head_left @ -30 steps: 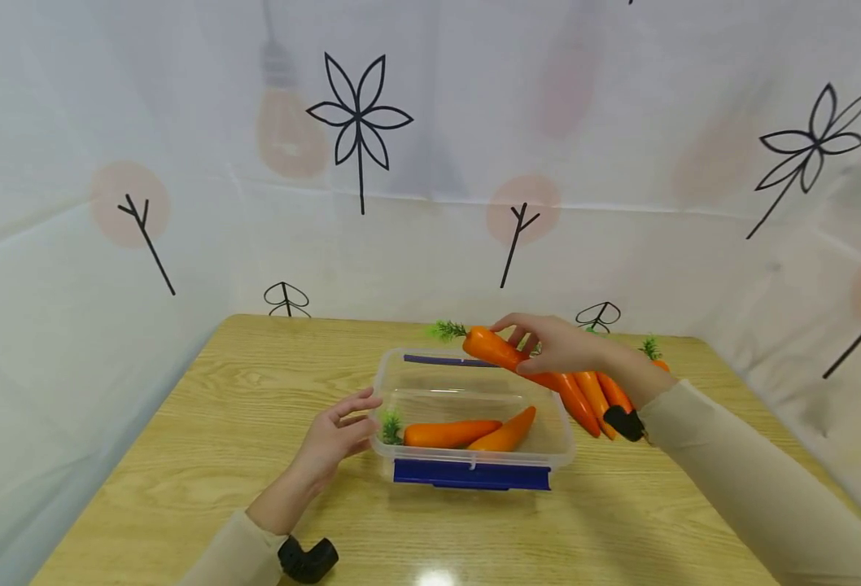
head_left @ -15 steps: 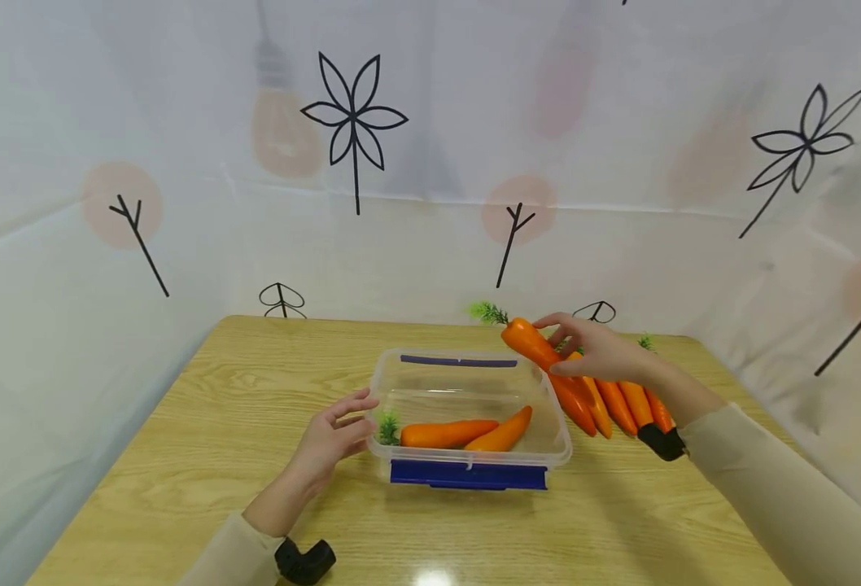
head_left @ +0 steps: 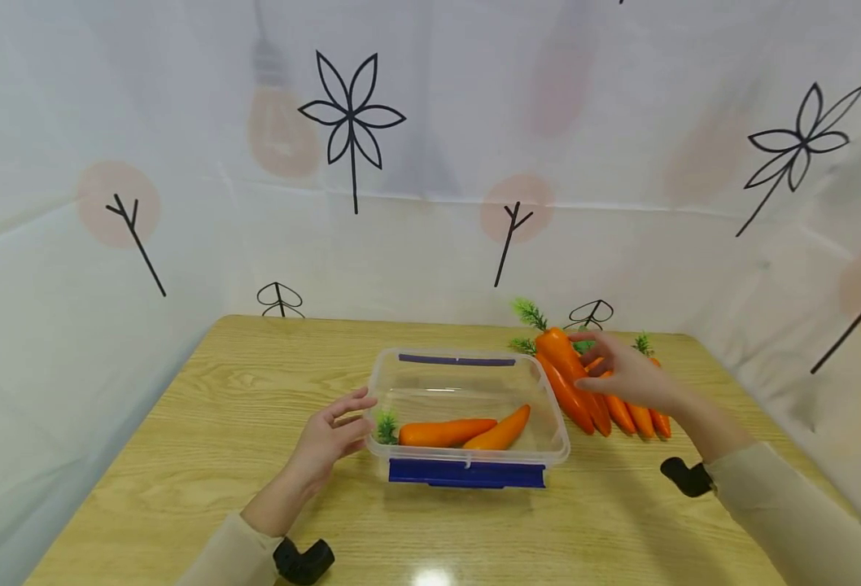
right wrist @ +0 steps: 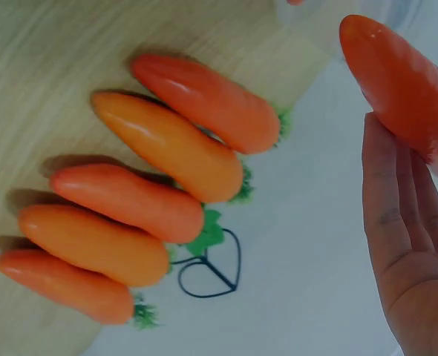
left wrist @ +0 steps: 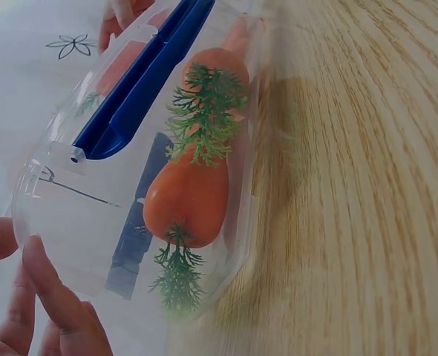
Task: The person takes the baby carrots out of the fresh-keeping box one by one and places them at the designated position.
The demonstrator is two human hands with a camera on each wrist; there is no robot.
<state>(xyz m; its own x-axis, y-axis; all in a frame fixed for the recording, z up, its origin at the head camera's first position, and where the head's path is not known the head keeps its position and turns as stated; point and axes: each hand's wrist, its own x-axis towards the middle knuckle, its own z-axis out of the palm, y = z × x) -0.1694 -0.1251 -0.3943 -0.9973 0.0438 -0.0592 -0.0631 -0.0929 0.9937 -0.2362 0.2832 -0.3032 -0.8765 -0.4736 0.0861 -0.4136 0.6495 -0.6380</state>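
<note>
My right hand (head_left: 624,374) holds an orange carrot (head_left: 558,352) with green leaves by its thick part, over the left end of a row of carrots (head_left: 617,411). In the right wrist view, that held carrot (right wrist: 404,89) lies against the fingers, apart from the row. My left hand (head_left: 331,431) touches the left side of a clear plastic container (head_left: 467,453) with lightly bent fingers. Inside the container, two carrots lie near its front wall, one carrot (head_left: 445,433) with leaves at the left and another carrot (head_left: 502,431) slanting at the right.
Blue clip flaps hang on the container, the front flap (head_left: 467,474) swung outward. The wooden table (head_left: 255,391) runs back to a white patterned cloth (head_left: 430,244). Several carrots lie side by side at the container's right, leaves toward the cloth.
My right hand has moved right and slightly down with the carrot, from above the container to the row of carrots. The left hand stays at the container's side.
</note>
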